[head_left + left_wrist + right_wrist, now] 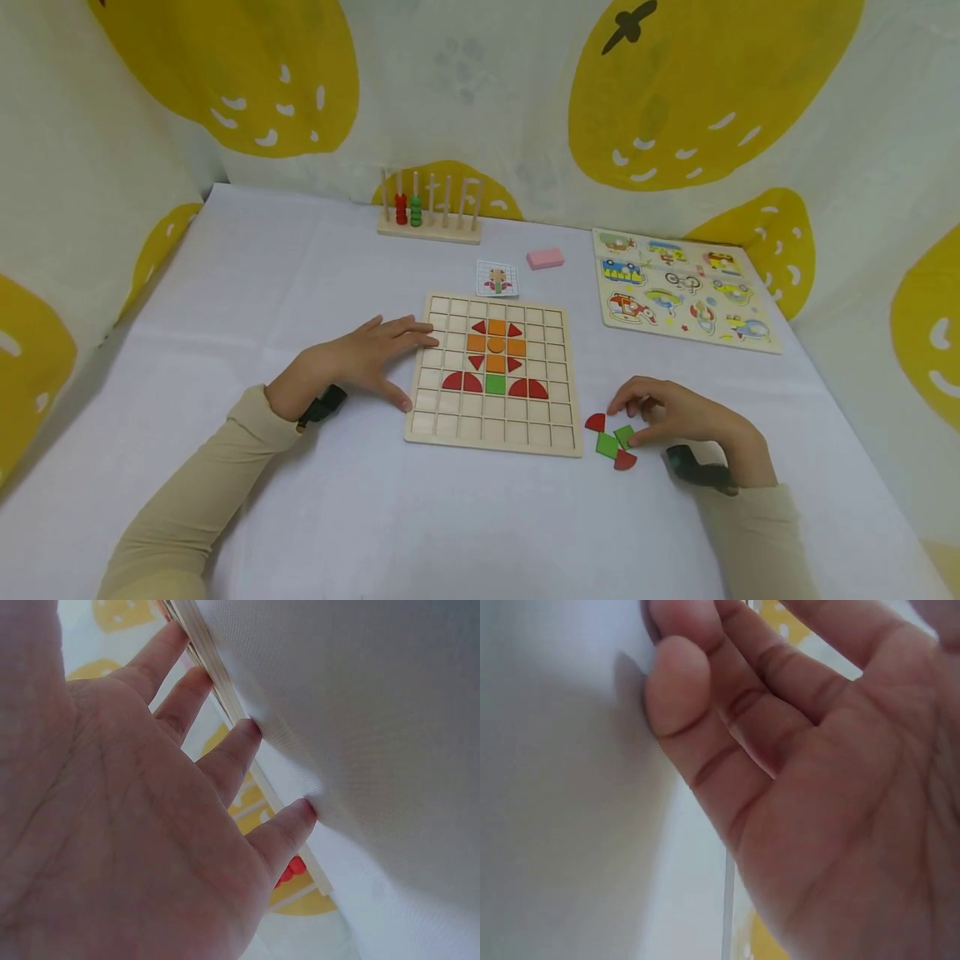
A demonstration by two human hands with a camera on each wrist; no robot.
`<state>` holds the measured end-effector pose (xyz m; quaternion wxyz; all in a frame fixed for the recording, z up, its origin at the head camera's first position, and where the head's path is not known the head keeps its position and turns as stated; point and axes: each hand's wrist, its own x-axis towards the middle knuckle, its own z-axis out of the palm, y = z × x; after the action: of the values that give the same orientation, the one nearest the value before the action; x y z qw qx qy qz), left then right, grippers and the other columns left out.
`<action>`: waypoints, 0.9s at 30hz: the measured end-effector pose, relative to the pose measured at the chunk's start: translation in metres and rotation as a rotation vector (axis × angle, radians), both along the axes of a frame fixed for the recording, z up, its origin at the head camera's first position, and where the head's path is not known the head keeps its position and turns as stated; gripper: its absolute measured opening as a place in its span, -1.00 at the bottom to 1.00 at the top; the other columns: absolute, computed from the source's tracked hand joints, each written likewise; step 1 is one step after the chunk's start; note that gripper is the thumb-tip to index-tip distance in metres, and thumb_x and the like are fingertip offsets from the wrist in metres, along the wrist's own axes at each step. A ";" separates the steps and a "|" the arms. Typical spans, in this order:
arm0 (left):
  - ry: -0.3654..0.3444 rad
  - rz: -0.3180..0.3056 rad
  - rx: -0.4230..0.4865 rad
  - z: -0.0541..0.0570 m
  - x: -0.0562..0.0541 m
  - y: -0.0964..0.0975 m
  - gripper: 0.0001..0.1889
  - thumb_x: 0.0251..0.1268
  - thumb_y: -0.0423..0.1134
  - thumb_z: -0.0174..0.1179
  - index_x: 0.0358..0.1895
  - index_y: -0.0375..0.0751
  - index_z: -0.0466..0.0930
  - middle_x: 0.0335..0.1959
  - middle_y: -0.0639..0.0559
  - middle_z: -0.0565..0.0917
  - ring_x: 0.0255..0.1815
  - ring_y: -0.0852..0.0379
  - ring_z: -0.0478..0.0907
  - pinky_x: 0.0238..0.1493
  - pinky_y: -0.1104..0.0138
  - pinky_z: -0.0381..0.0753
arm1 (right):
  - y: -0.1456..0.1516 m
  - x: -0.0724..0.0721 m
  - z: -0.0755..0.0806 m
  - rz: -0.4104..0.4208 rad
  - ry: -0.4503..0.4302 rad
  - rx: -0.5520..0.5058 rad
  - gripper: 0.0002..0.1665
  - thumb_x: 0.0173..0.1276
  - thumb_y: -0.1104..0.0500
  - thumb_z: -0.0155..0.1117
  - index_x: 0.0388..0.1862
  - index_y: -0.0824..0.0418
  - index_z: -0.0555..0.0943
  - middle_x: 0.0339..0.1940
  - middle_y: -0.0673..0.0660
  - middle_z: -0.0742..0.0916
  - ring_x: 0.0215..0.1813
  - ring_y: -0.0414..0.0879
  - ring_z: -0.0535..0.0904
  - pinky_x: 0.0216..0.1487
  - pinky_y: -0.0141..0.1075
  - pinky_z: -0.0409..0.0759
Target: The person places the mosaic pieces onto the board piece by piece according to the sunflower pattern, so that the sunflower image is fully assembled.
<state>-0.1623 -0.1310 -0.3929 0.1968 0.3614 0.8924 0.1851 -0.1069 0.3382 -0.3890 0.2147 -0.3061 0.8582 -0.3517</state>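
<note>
A wooden grid board (pixel 450 425) lies in the middle of the table. On it are orange squares (pixel 496 363), an orange circle (pixel 496 345), red triangles, red quarter circles (pixel 537 389) and a green square (pixel 495 384). My left hand (pixel 367 354) has its fingers spread along the board's left edge, fingertips down on the cloth in the left wrist view. Right of the board my right hand (pixel 678 410) hovers low over loose pieces, its thumb at a green square tile (pixel 624 435). Beside that lie another green tile (pixel 607 446) and two red quarter circles (pixel 625 460).
Behind the board lie a pattern card (pixel 497 279) and a pink block (pixel 545 258). A peg counting stand (pixel 427 229) with red and green beads stands at the back. At the back right lies a vehicle picture puzzle board (pixel 678 287). A patterned curtain (pixel 465 92) hangs behind.
</note>
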 end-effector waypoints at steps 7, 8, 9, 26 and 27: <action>-0.006 0.002 0.001 0.000 0.000 0.000 0.02 -0.08 0.24 0.45 0.48 -0.06 0.21 0.54 -0.06 0.11 0.58 -0.18 -0.13 0.46 -0.25 -0.21 | -0.005 -0.001 -0.005 -0.016 0.041 -0.019 -0.63 0.14 0.16 0.52 -0.08 0.16 0.63 -0.31 0.08 0.63 -0.32 -0.07 0.47 -0.39 -0.34 0.45; -0.006 -0.001 0.001 -0.001 0.000 0.000 0.02 -0.08 0.24 0.45 0.48 -0.06 0.21 0.54 -0.06 0.11 0.58 -0.18 -0.13 0.46 -0.25 -0.21 | -0.006 -0.001 -0.005 -0.022 0.048 -0.028 -0.62 0.13 0.17 0.52 -0.08 0.17 0.63 -0.32 0.08 0.63 -0.34 -0.06 0.46 -0.40 -0.34 0.44; -0.007 0.000 0.000 -0.001 0.000 0.000 0.02 -0.08 0.24 0.45 0.48 -0.05 0.20 0.54 -0.06 0.11 0.58 -0.17 -0.13 0.46 -0.24 -0.21 | -0.008 0.000 -0.006 -0.030 0.051 -0.035 -0.60 0.12 0.16 0.53 -0.07 0.17 0.63 -0.32 0.09 0.62 -0.34 -0.06 0.46 -0.40 -0.34 0.44; -0.007 0.002 -0.007 -0.002 -0.001 0.000 0.03 -0.09 0.24 0.45 0.49 -0.03 0.19 0.55 -0.04 0.09 0.58 -0.16 -0.15 0.47 -0.23 -0.23 | -0.016 -0.002 -0.011 -0.113 0.024 -0.007 -0.61 0.11 0.17 0.54 -0.06 0.14 0.66 -0.36 0.06 0.61 -0.36 -0.09 0.47 -0.38 -0.43 0.46; -0.008 0.002 -0.009 -0.002 -0.001 0.000 0.04 -0.09 0.25 0.45 0.49 -0.03 0.19 0.55 -0.04 0.08 0.58 -0.15 -0.15 0.47 -0.23 -0.23 | -0.016 -0.002 -0.011 -0.121 0.033 -0.019 -0.62 0.12 0.18 0.53 -0.07 0.14 0.67 -0.36 0.07 0.61 -0.36 -0.08 0.48 -0.38 -0.43 0.46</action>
<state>-0.1635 -0.1306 -0.3952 0.2017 0.3586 0.8929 0.1826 -0.1085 0.3225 -0.4004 0.1760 -0.2616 0.8751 -0.3671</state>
